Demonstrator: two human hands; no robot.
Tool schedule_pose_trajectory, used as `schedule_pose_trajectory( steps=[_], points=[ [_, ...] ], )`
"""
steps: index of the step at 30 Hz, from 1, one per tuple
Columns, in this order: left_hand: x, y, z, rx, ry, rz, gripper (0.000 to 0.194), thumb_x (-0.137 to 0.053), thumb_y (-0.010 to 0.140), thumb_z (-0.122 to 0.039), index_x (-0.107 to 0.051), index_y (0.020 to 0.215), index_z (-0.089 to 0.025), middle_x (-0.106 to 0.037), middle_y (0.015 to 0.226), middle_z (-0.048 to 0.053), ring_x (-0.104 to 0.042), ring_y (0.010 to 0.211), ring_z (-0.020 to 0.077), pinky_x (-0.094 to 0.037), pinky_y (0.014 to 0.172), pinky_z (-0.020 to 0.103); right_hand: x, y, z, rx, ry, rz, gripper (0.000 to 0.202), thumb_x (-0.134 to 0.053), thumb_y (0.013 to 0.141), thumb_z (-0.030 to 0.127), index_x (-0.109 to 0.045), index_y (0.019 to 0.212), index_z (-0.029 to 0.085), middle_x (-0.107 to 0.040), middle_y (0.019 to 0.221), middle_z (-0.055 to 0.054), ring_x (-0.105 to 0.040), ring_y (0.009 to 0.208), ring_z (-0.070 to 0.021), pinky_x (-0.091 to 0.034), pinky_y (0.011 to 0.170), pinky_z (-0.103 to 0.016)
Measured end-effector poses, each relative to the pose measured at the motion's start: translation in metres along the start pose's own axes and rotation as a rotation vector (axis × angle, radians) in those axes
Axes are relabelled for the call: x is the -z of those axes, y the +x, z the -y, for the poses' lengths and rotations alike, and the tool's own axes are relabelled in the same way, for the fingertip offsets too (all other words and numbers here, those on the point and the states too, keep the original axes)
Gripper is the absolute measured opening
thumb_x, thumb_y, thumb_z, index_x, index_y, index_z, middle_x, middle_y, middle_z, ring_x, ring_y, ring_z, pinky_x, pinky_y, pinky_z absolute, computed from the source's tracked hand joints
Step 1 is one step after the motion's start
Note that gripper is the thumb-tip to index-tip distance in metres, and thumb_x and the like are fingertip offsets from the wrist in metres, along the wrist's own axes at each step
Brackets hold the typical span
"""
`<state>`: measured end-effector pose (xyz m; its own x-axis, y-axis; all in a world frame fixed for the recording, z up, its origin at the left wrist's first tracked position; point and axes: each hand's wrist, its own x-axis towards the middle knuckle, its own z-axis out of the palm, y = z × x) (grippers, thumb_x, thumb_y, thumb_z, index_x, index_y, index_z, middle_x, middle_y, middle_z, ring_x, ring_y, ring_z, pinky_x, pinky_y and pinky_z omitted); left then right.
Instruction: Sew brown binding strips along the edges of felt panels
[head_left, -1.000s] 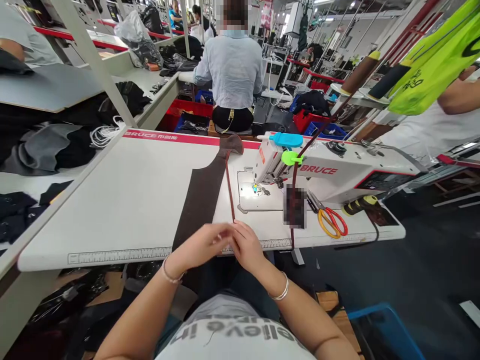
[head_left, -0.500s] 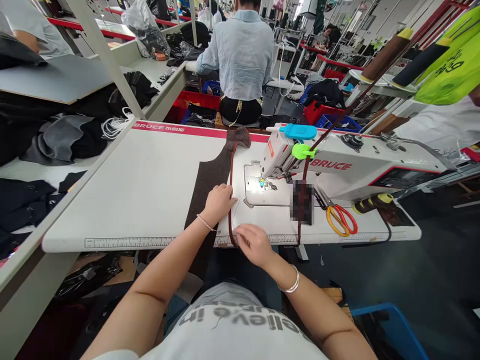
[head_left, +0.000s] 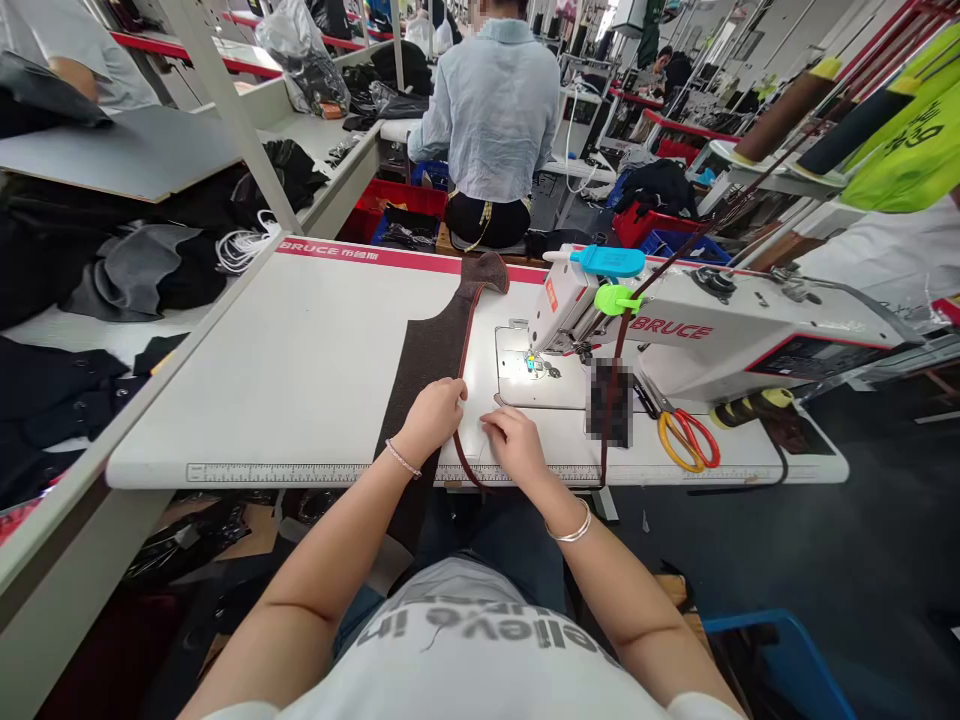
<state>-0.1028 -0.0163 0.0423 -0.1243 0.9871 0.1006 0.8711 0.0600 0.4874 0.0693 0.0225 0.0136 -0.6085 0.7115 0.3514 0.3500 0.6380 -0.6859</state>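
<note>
A dark brown fabric piece (head_left: 430,352) lies on the sewing machine table, its near end hanging over the front edge. Reddish-brown binding (head_left: 469,335) runs along its right side and trails as a loose strip past the table edge. My left hand (head_left: 433,418) is closed on the bound edge, thumb and fingers together. To its right, my right hand (head_left: 516,445) hovers low over the white tabletop with fingertips pinched; whatever they hold is too small to make out. The needle area of the sewing machine (head_left: 536,362) is just beyond my right hand.
Scissors (head_left: 686,440) with yellow and red handles lie at the right, near a thread cone (head_left: 750,408). A ruler strip (head_left: 277,474) lines the front edge. A person in a light blue shirt (head_left: 495,110) sits ahead. Dark garments (head_left: 60,410) lie at the left.
My right hand has moved up and away from the table's front edge, its fingertips now pinched together. My left hand stays at the bound edge. The whole view has shifted slightly.
</note>
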Motion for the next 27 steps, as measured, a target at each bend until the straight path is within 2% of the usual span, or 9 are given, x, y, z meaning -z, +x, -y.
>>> schedule_pose_trajectory(
  steps=[4,7,9,11,14,20,23,27],
  points=[
    [-0.001,-0.006,-0.001,0.013,0.017,-0.006,0.029,-0.038,0.073,0.001,-0.058,0.087,-0.016,-0.056,0.085,0.006,-0.054,0.074,0.0184,-0.039,0.063,0.029,0.013,-0.026,0.012,-0.166,0.282,0.091,0.009,-0.063,0.082,0.018,-0.073,0.083,0.018,-0.067,0.077,-0.004,-0.060,0.068,-0.0160,-0.048,0.064,-0.028],
    [-0.001,-0.010,-0.005,0.010,0.026,-0.005,0.031,-0.037,0.073,0.001,-0.058,0.088,-0.016,-0.055,0.085,0.006,-0.053,0.076,0.0191,-0.040,0.064,0.030,0.026,-0.052,0.024,-0.294,0.469,0.298,0.008,-0.069,0.078,0.023,-0.074,0.083,0.019,-0.068,0.076,-0.003,-0.060,0.066,-0.0149,-0.048,0.062,-0.027],
    [-0.002,-0.011,-0.009,-0.011,0.022,-0.005,0.030,-0.037,0.074,-0.001,-0.058,0.089,-0.016,-0.056,0.085,0.007,-0.053,0.079,0.0204,-0.042,0.068,0.032,0.037,-0.068,0.029,-0.344,0.504,0.427,0.011,-0.070,0.077,0.024,-0.075,0.086,0.019,-0.068,0.075,-0.003,-0.059,0.065,-0.0143,-0.047,0.061,-0.026],
    [-0.004,-0.013,-0.015,-0.041,0.006,-0.012,0.028,-0.037,0.077,-0.003,-0.059,0.090,-0.016,-0.056,0.087,0.008,-0.053,0.083,0.0219,-0.044,0.073,0.034,0.050,-0.078,0.029,-0.374,0.463,0.456,0.013,-0.070,0.078,0.025,-0.075,0.088,0.019,-0.068,0.076,-0.002,-0.059,0.065,-0.0141,-0.047,0.061,-0.025],
    [-0.010,-0.014,-0.021,-0.099,-0.027,-0.043,0.026,-0.037,0.080,-0.008,-0.060,0.092,-0.016,-0.058,0.090,0.010,-0.053,0.086,0.0232,-0.045,0.079,0.037,0.076,-0.085,0.022,-0.416,0.344,0.300,0.014,-0.068,0.079,0.027,-0.075,0.090,0.020,-0.069,0.076,-0.003,-0.060,0.068,-0.0149,-0.048,0.063,-0.026],
    [-0.024,-0.013,-0.027,-0.161,-0.078,-0.065,0.023,-0.037,0.086,-0.017,-0.058,0.094,-0.016,-0.059,0.095,0.010,-0.054,0.091,0.0245,-0.046,0.082,0.039,0.132,-0.082,-0.004,-0.523,0.317,-0.187,0.022,-0.067,0.079,0.038,-0.071,0.086,0.018,-0.067,0.072,-0.003,-0.061,0.066,-0.0161,-0.052,0.065,-0.029],
    [-0.026,-0.014,-0.028,-0.178,-0.086,-0.071,0.020,-0.037,0.089,-0.021,-0.057,0.092,-0.017,-0.060,0.095,0.009,-0.055,0.091,0.0246,-0.045,0.082,0.038,0.153,-0.078,-0.012,-0.550,0.317,-0.333,0.027,-0.067,0.078,0.044,-0.069,0.083,0.017,-0.064,0.068,-0.003,-0.060,0.062,-0.0159,-0.053,0.063,-0.030],
    [-0.027,-0.018,-0.028,-0.202,-0.085,-0.090,0.020,-0.036,0.092,-0.025,-0.055,0.092,-0.018,-0.061,0.094,0.008,-0.055,0.090,0.0241,-0.044,0.081,0.037,0.170,-0.073,-0.018,-0.502,0.243,-0.436,0.026,-0.067,0.077,0.044,-0.069,0.082,0.018,-0.064,0.068,-0.004,-0.059,0.062,-0.0168,-0.054,0.062,-0.032]
  ],
)
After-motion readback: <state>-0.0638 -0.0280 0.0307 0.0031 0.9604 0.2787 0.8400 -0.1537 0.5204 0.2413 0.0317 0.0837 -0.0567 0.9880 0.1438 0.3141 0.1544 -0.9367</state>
